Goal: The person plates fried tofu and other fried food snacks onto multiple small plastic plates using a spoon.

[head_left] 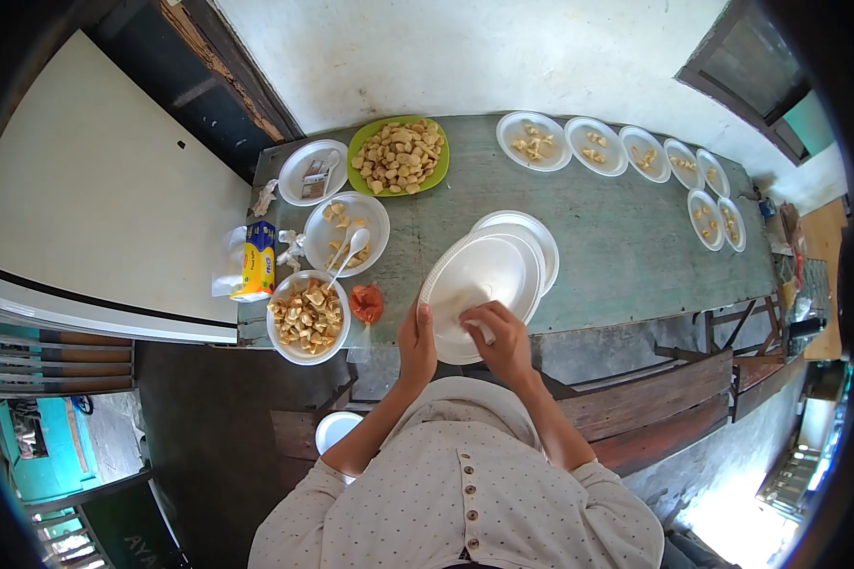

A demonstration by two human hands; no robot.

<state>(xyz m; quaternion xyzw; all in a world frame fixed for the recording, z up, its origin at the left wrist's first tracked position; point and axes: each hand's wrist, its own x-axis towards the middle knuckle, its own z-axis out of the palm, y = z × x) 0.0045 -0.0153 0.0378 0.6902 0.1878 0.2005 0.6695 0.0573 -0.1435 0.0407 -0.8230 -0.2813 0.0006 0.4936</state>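
Observation:
My left hand (416, 339) grips the left rim of a white oval foam plate (479, 261), tilted up in front of my chest. Over the plate's lower part is my right hand (499, 339), its fingers curled together. Something pale shows by its fingertips, but I cannot make out what it is. Another white plate (538, 234) shows behind the held one, at the table's front half. Left of my hands lie a small red-orange plastic bag (366, 302) and a bowl of brown cut pieces (306, 319).
The green table (427, 228) carries a lime-green plate of yellowish chunks (399, 157), a plate with a white spoon (359, 244), and a tissue pack (259, 258). Several plates with small portions (533, 142) stand at the right. A wooden bench (650, 394) is below.

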